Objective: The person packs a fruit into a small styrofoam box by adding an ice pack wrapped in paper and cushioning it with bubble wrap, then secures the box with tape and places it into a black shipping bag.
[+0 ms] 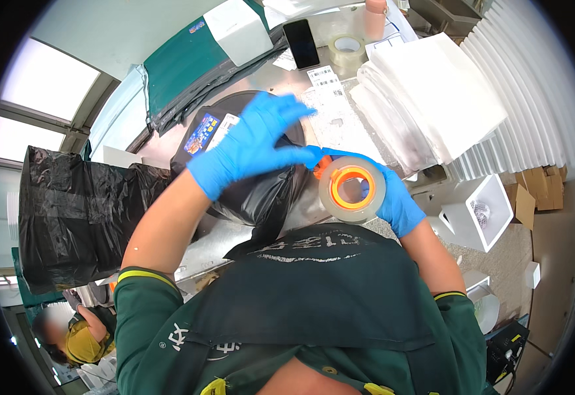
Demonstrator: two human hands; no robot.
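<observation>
My left hand (248, 145), in a blue glove, is over a black plastic-wrapped bundle (248, 197) with a card and label on it. Its fingers are stretched out and apart, and the thumb reaches right toward an orange-cored tape dispenser (352, 214). My gloved right hand (396, 204) grips that dispenser with its roll of clear tape from behind, so most of its fingers are hidden. The bundle lies on the metal table (212, 250) directly in front of my body.
Behind are a phone (300, 43), tape roll (347, 62) and pink bottle (375, 20). White sheet stacks (432, 99) line the right, with a white box (472, 214) below. A tall black bag (77, 217) stands left; a co-worker (87, 339) is at lower left.
</observation>
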